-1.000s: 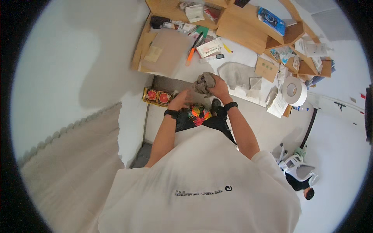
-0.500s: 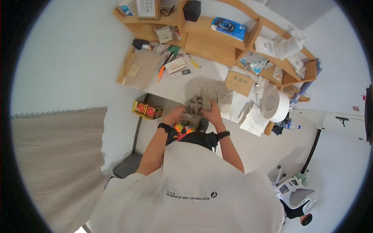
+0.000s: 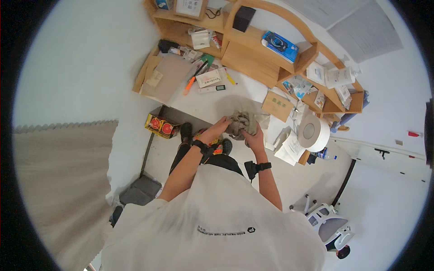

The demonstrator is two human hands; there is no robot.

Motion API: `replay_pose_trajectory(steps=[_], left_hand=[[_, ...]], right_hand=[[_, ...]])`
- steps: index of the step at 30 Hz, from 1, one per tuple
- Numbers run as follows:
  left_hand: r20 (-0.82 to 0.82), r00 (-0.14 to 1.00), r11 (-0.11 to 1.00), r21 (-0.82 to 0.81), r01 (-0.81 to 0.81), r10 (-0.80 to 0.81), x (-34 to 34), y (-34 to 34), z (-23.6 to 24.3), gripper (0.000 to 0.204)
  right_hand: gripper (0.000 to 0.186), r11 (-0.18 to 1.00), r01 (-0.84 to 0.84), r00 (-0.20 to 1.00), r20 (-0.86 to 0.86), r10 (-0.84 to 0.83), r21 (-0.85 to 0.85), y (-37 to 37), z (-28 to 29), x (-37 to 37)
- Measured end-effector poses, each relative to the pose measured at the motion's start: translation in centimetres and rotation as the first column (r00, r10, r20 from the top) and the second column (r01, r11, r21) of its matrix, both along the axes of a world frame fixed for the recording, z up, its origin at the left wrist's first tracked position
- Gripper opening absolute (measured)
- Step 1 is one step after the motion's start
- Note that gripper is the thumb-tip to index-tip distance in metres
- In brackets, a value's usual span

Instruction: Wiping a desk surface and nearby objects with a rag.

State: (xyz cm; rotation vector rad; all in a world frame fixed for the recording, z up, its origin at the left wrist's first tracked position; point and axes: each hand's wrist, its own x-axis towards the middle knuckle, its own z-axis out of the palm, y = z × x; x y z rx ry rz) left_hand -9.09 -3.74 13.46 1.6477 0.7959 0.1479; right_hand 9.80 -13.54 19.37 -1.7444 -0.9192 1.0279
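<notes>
Grey-brown cloth (image 3: pixel 243 122), crumpled into a bundle, is held between my two hands over the near edge of the white desk (image 3: pixel 178 106); whether it touches the desk I cannot tell. The fingers of my right hand (image 3: pixel 254 137) clasp its right side, thumb across the front; those of my left hand (image 3: pixel 218 128) grip its left side. Behind the cloth and to the right lies a brown card (image 3: pixel 277 106); farther right, a broad white roll (image 3: pixel 313 131) stands beside loose papers (image 3: pixel 290 147). Left of the cloth, an orange-and-black tool (image 3: pixel 188 86) rests near a white box (image 3: pixel 209 78).
</notes>
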Motion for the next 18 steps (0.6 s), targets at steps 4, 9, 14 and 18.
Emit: replay_pose_trajectory(steps=[4, 9, 14, 18], left_hand=[[-0.111, 0.972, 0.775, -0.586, -0.234, 0.209, -0.5, 4.7, 3.8, 0.066], [-0.130, 0.920, 0.638, -0.684, -0.354, 0.370, -3.6, 9.5, -1.6, 0.077], [-0.243, 0.841, 0.814, -0.227, -0.535, 0.484, -15.6, 13.9, -15.6, 0.082], [-0.422, 0.792, 0.800, -0.215, -0.560, 0.442, -9.8, 11.5, -11.9, 0.087]], right_hand=[[0.078, 0.993, -0.098, 0.979, 0.171, 0.109, -0.069, 4.1, -1.6, -4.3], [0.087, 0.921, -0.305, 0.924, 0.158, 0.348, -0.242, 8.9, -6.1, -10.0], [0.081, 0.846, -0.515, 0.847, 0.072, 0.527, -0.135, 16.3, -7.1, -21.9], [0.059, 0.783, -0.492, 0.836, 0.044, 0.547, -0.380, 14.7, -11.4, -18.4]])
